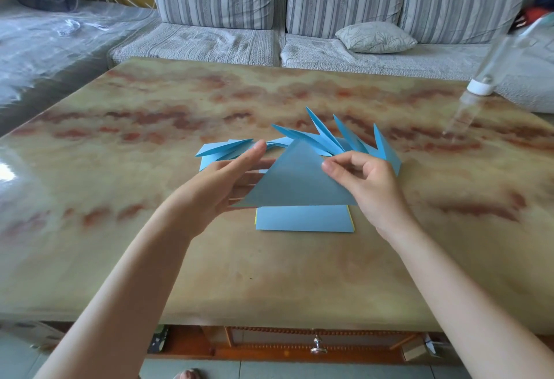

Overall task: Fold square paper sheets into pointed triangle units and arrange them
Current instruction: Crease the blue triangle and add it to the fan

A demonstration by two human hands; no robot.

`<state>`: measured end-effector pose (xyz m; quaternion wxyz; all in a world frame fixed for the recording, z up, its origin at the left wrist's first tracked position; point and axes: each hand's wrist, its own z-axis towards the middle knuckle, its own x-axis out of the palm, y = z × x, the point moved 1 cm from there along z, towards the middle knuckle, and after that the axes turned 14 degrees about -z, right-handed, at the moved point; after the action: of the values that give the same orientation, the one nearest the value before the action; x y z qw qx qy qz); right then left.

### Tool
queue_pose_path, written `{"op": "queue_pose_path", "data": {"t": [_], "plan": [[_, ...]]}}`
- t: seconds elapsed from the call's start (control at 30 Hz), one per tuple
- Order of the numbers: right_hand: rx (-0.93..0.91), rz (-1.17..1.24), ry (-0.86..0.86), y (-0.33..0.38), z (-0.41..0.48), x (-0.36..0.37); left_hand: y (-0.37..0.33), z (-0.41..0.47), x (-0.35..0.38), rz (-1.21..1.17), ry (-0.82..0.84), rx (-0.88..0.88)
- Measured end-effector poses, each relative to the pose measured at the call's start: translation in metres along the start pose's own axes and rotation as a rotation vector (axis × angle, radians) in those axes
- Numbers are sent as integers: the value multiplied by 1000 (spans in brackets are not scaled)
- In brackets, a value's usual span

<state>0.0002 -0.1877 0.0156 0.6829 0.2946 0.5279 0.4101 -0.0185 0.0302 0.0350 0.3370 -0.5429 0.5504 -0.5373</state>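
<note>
A stack of blue square sheets [303, 218] lies flat on the marbled surface [150, 246], with a thin yellow edge showing under it. Just above the stack, a blue sheet folded into a large triangle [299, 182] is held off the surface, point up, and its lower edge covers the stack's far side. The right hand [367, 179], to the right of the stack, pinches the triangle's right slanted edge between thumb and forefinger, the other fingers curled. The left hand [229, 182], to the left of the stack, is spread with straight fingers that run behind the triangle's left edge. Beyond the stack, a row of finished pointed blue units [332, 140] fans out on the surface, several tips sticking upward. Far right of the stack stands a blurred clear bottle with a white cap [479, 87]
</note>
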Motion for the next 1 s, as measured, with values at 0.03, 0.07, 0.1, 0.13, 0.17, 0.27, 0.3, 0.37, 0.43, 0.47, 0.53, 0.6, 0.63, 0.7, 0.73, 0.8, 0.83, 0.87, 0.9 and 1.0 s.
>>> {"op": "queue_pose_path", "data": {"t": [0.03, 0.07, 0.1, 0.13, 0.17, 0.27, 0.3, 0.37, 0.43, 0.47, 0.53, 0.6, 0.63, 0.7, 0.73, 0.8, 0.83, 0.87, 0.9, 1.0], "plan": [[-17, -21, 14, 1, -1, 1, -1, -1, -1, 9, 16, -2], [-34, -40, 25, 2, -1, 2, -2, -2, -2, 24, 7, 21], [-50, -59, 36, 3, -2, 3, -2, -1, -1, 52, -17, 62], [-63, -77, 45, 4, -3, 4, -1, -1, 1, 72, -46, 105], [-73, -92, 54, 6, -4, 5, 1, 0, 4, 80, -84, 142], [-103, -110, 59, 8, -6, 8, 9, 4, 10, 134, -232, 249], [-112, -107, 51, 9, -6, 8, 10, 6, 12, 166, -281, 287], [-124, -99, 33, 9, -7, 8, 12, 7, 16, 225, -355, 331], [-125, -74, 21, 10, -7, 8, 12, 7, 18, 243, -377, 350], [-119, -59, 18, 10, -7, 8, 12, 7, 19, 243, -379, 353], [-100, -49, 19, 10, -6, 8, 12, 6, 19, 246, -381, 355], [-84, -57, 30, 9, -5, 8, 14, 6, 18, 247, -379, 355], [-80, -58, 31, 10, -6, 8, 14, 6, 18, 248, -376, 354], [-78, -62, 22, 10, -6, 8, 14, 5, 18, 253, -373, 353], [-78, -66, 17, 10, -5, 8, 13, 5, 18, 256, -373, 351], [-77, -75, 16, 10, -5, 8, 12, 4, 19, 262, -375, 347], [-76, -78, 17, 10, -6, 8, 12, 4, 19, 262, -377, 346], [-74, -81, 19, 10, -5, 8, 12, 4, 19, 262, -379, 346], [-73, -82, 22, 10, -6, 7, 12, 4, 19, 264, -378, 346], [-68, -86, 19, 9, -6, 8, 11, 3, 19, 271, -379, 346]]}}
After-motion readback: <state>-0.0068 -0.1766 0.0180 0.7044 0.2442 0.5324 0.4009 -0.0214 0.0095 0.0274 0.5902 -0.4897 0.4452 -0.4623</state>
